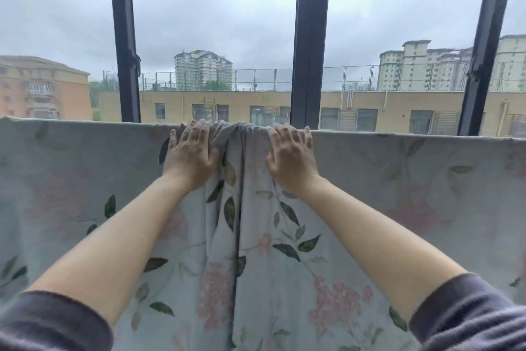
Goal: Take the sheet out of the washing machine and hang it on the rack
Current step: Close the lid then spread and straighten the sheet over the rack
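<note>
Head view: sheet (370, 180) stretches left-right, draping downward.

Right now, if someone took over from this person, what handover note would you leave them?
Left hand: open, flat on the sheet at its top edge.
Right hand: the same, on the other side of a bunched fold.
Sheet: draped over a rail it hides, in front of the window frame.
Done: sheet is out and hung.
Left: probably spread the bunched middle out flat.
</note>
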